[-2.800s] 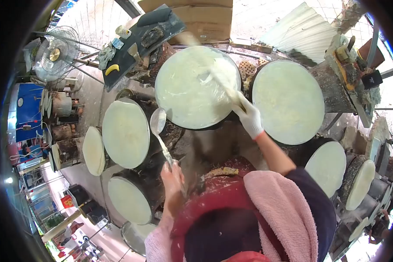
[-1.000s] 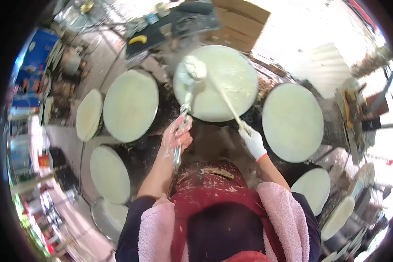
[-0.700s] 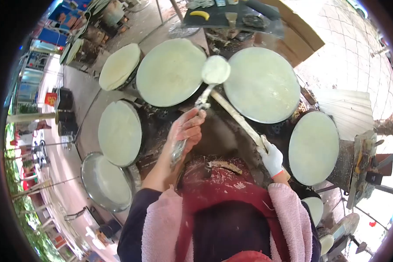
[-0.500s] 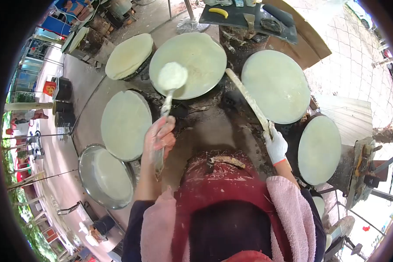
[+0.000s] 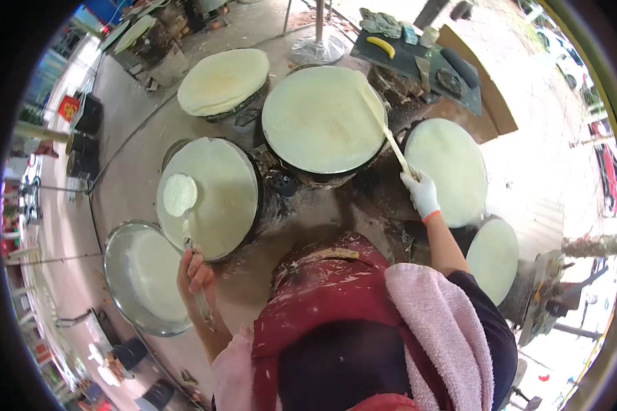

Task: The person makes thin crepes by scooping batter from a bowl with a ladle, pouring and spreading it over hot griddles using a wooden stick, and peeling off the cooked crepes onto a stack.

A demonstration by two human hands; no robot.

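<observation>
My left hand [image 5: 197,277] is closed round the handle of a ladle [image 5: 180,195], its bowl coated or filled with pale batter. The ladle hangs over the left round griddle [image 5: 216,205], which bears a thin pale sheet. In a white glove, my right hand [image 5: 421,195] grips a long batter-smeared wooden spatula [image 5: 395,145]. Its far end lies over the right side of the middle griddle [image 5: 322,171], on a thin round crepe [image 5: 315,120]. Whether the blade presses on the crepe I cannot tell.
A metal bowl [image 5: 110,277] of batter stands at the lower left. A stack of crepes [image 5: 223,82] sits at the back left. Two more coated griddles, a nearer one [image 5: 445,171] and a farther one [image 5: 495,264], are on the right. A dark board [image 5: 397,63] holds a banana [image 5: 381,46].
My left hand has carried the ladle from the middle griddle left to the left one. The spatula's far end has moved onto the middle crepe. My view has shifted too.
</observation>
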